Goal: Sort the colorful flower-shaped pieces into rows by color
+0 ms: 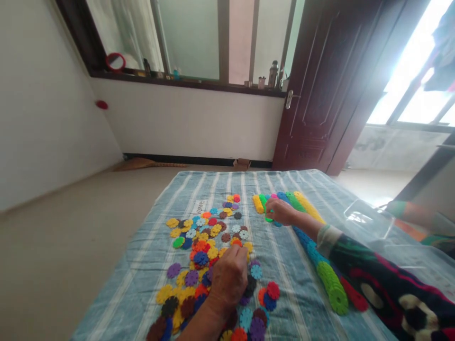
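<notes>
The left grip (230, 273) is bunched, whether on a disc I cannot tell, among loose notched discs (191, 277) across the worktop's (131, 270) left half; the right grip (280, 211) curls, hold unclear, at short disc rows (259, 204) near the far edge; long disc rows (332, 288) and a clear box (369, 214) lie toward the right edge.

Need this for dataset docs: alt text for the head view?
One hand is among loose colored discs on a striped cloth; another hand, below a patterned sleeve, is at rows of stacked discs. Behind: a door and window.
</notes>
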